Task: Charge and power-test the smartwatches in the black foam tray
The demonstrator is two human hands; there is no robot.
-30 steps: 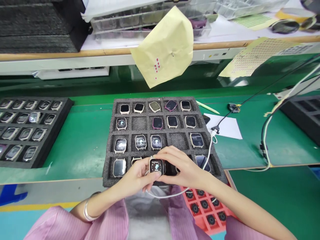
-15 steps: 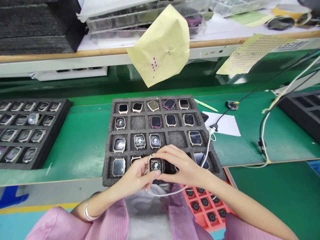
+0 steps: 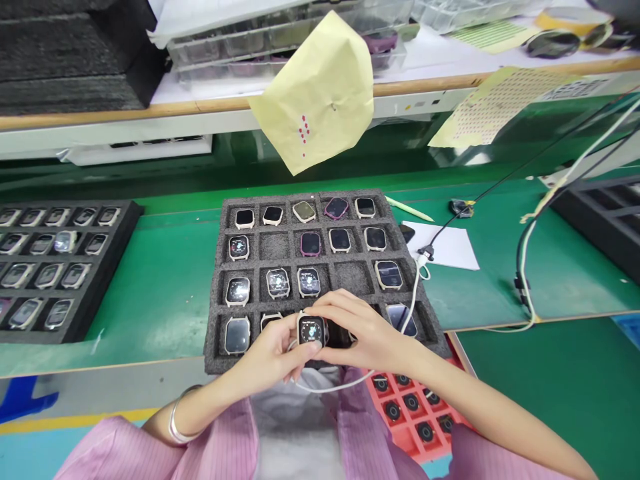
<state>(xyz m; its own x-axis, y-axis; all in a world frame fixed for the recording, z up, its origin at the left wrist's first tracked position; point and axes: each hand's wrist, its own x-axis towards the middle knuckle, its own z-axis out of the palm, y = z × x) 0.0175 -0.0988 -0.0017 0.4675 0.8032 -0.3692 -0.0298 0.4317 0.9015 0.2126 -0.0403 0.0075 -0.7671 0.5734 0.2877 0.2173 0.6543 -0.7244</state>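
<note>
Between my two hands a smartwatch (image 3: 311, 329) without a strap is held, its screen lit with a dial and a line of text. My left hand (image 3: 273, 350) is closed on its left and lower edge, the thumb at the bottom of the screen. Fingers of my right hand (image 3: 357, 331) grip its top and right side. A white cable (image 3: 345, 386) runs from below my left hand to the right; where it ends at the watch is hidden. Under my hands lies a dark foam tray (image 3: 215, 313) with watch cases in its compartments, several with lit screens.
Another foam tray (image 3: 113, 257) of watches lies at the left. Below the table edge at right is a red tray (image 3: 407, 437) with round black pieces. White paper (image 3: 457, 247), a green pen (image 3: 410, 209) and hanging cables (image 3: 525, 267) are at right. A yellow sheet (image 3: 320, 93) hangs from the shelf.
The view has shifted slightly. Both hands keep the smartwatch in the same place with almost the same grip.
</note>
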